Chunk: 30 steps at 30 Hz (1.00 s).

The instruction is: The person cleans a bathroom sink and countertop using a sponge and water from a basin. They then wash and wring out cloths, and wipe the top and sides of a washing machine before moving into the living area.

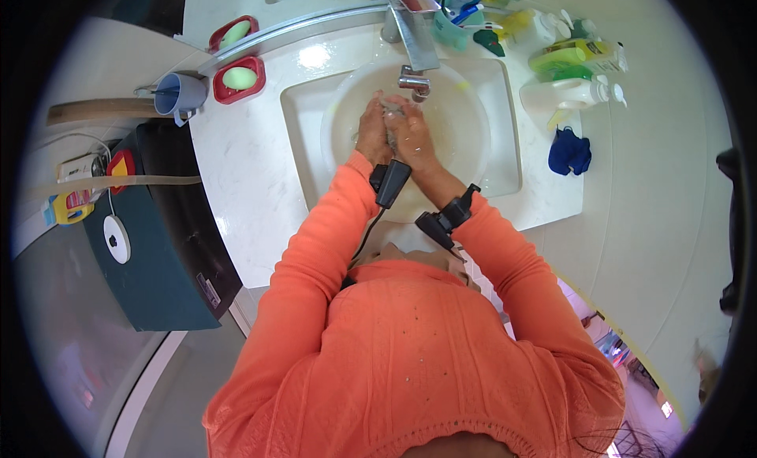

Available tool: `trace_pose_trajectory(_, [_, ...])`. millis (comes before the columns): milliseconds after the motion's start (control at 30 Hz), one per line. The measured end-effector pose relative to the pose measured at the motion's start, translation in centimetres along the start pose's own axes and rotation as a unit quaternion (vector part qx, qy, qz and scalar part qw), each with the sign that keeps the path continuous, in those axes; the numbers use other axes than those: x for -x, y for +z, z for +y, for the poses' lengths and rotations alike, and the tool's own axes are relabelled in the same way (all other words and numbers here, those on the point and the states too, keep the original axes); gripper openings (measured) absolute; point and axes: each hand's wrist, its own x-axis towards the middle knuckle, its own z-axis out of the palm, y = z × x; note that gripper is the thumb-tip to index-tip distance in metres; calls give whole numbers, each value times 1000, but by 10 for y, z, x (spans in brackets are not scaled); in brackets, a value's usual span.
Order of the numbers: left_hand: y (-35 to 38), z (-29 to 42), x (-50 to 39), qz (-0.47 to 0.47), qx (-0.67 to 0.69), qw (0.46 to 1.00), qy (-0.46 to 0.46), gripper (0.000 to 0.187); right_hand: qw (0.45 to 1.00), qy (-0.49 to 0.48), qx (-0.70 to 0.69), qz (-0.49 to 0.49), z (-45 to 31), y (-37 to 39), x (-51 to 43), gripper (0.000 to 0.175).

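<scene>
My left hand (374, 129) and my right hand (413, 135) are pressed close together, low over a round white basin (336, 156). Water glistens on the fingers and splashes between the palms. Whether anything solid lies between them is hidden by the fingers and the splash. Just above and to the right of my fingertips is the spout of a chrome faucet (419, 88). The basin stands within a rectangular white sink (507, 156) and holds cloudy water. On each wrist sits a black strapped device, one (392, 184) with a cable trailing from it.
On the counter (236, 180), a green soap bar (239, 78) rests in a red dish (222, 94) beside a blue mug (175, 94). Pump bottles (553, 96), a dark blue cloth (569, 152) and a teal cup (452, 32) with toothbrushes line the right side. A mirror edge (295, 29) runs behind.
</scene>
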Motion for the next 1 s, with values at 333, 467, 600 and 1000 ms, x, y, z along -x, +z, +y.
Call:
trace_pose_trajectory(333, [12,4,15,-117,-22,991,53,41,868,388,-300,-80,-4,-21,-16,34])
trace_pose_trajectory(467, [-2,13,2,-59,-33,997,26,40,924,297,-236,-59,-12,-44,-16,34])
trace_pose_trajectory(600, [-2,3,0,-143,-27,989,38,40,982,177,-64,-17,-23,-96,-46,48])
trace_pose_trajectory(1000, [-10,-5,-11,-179,51,981,-48,38,934,-308,178,22,-70,-90,-126,59])
